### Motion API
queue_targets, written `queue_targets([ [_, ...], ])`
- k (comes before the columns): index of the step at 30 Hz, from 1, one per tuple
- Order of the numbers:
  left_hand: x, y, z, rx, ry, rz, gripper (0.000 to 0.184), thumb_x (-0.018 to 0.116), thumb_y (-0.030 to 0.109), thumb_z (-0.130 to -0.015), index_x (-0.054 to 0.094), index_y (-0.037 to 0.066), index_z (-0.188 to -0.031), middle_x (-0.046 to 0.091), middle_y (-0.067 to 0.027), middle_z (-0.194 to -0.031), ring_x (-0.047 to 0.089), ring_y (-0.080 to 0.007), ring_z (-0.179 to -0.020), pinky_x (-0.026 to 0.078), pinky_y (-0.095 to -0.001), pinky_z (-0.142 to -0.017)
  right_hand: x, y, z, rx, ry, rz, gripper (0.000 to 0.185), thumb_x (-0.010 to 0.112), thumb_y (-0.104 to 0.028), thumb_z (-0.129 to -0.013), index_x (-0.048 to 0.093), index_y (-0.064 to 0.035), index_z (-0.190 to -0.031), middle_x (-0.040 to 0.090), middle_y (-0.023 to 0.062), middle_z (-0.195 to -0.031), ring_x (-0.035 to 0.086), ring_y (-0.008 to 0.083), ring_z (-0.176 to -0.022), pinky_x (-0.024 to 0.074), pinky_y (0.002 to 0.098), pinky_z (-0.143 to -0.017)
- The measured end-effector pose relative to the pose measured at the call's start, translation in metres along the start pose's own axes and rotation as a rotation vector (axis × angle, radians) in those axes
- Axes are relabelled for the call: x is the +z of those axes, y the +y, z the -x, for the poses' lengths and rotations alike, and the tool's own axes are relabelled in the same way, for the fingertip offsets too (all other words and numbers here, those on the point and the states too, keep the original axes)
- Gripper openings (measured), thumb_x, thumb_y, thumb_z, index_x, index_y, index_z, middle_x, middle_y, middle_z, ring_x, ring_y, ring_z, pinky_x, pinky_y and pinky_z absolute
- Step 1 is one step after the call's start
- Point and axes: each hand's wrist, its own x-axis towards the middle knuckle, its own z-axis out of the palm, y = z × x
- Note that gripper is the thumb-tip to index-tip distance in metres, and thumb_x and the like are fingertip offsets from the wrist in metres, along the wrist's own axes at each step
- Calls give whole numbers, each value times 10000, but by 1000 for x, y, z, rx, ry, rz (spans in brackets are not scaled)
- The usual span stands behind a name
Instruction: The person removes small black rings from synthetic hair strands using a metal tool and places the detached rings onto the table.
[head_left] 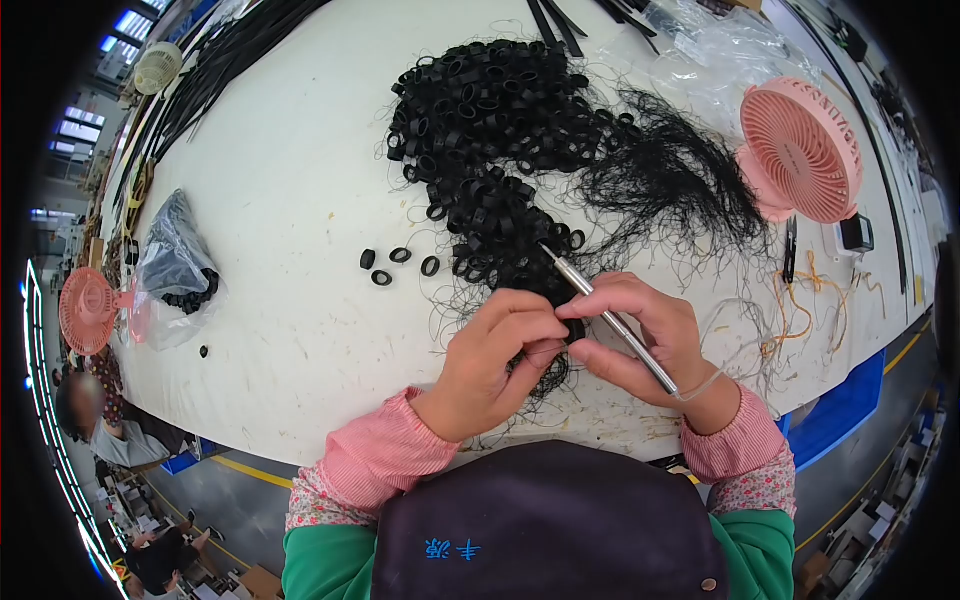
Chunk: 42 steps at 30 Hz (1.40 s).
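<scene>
"So, where's your silver tool (621, 331) pointing?"
"Forward-left, toward the black rings (497, 208), its length slanting through my clasping right grip (668, 332); whether my left grip (492, 358) pinches anything, I can't tell."

You wear a dark apron (550, 520) with blue lettering (453, 549) and a round button (709, 585). Your pink striped cuffs (385, 448) meet floral bands (318, 500) above green sleeves (325, 560).

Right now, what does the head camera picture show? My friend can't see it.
A person's left hand and right hand meet at a small black piece over a white table, the right also holding a silver stick. Beyond lie heaped black rings, tangled black thread and a pink fan.
</scene>
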Motion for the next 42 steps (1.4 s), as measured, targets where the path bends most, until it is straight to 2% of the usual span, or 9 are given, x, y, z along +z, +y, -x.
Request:
queue_targets([
  [2,0,2,0,-70,8,-57,495,742,-32,-739,519,87,-1165,450,-123,-1267,525,-139,-757,459,-248,-620,-3,2,-4,-88,47,64,359,765,-21,-733,627,-41,-1064,674,95,-948,646,246,-822,518,340,-764],
  [6,0,5,-2,-296,-22,453,547,741,-1,-778,462,67,-1244,472,-105,-1254,498,-78,-735,455,-221,-629,-5,-2,-6,-242,91,224,378,768,3,-702,625,-71,-1044,677,77,-964,639,254,-852,505,393,-816],
  [8,2,6,-1,-492,-103,891,479,674,69,-876,433,49,-1290,557,-79,-1121,513,-53,-733,450,-202,-626,-5,-2,-6,-289,70,282,378,770,5,-697,623,-78,-1036,675,74,-962,639,251,-853,504,390,-815],
  [12,-7,11,-3,-689,-230,867,309,555,140,-973,491,19,-1250,606,-12,-837,533,-32,-711,430,-178,-597,0,5,-4,-361,60,279,385,760,25,-700,612,-86,-1037,669,62,-965,638,246,-855,509,389,-806],
  [15,-9,8,-3,-757,-209,875,215,583,129,-959,559,14,-1140,598,12,-805,511,-17,-668,404,-167,-561,3,6,-2,-344,52,202,391,750,36,-709,609,-83,-1054,670,68,-979,641,255,-862,512,389,-805],
  [23,-6,3,-1,-695,-44,790,94,606,104,-943,579,28,-990,560,55,-738,447,10,-605,355,-155,-530,1,0,4,-77,3,-13,350,696,12,-799,589,-40,-1128,666,156,-1076,653,273,-938,507,397,-859],
  [26,-7,3,-1,-677,33,686,78,598,91,-945,580,23,-979,533,73,-710,406,22,-599,322,-154,-526,3,-11,2,76,183,-350,208,522,-143,-970,570,15,-1097,683,126,-962,660,204,-949,430,408,-976],
  [30,-7,4,-2,-645,88,606,58,589,72,-945,583,19,-969,499,96,-690,355,31,-598,273,-156,-521,-13,2,5,31,71,-383,238,466,-212,-993,584,-11,-1045,650,38,-686,673,146,-768,281,432,-1070],
  [42,-9,4,-1,-605,71,528,50,589,62,-940,586,16,-960,493,96,-664,354,31,-589,275,-160,-520,-12,1,4,37,20,-314,193,480,-173,-983,598,-24,-1016,653,34,-707,659,123,-731,302,435,-1053],
])
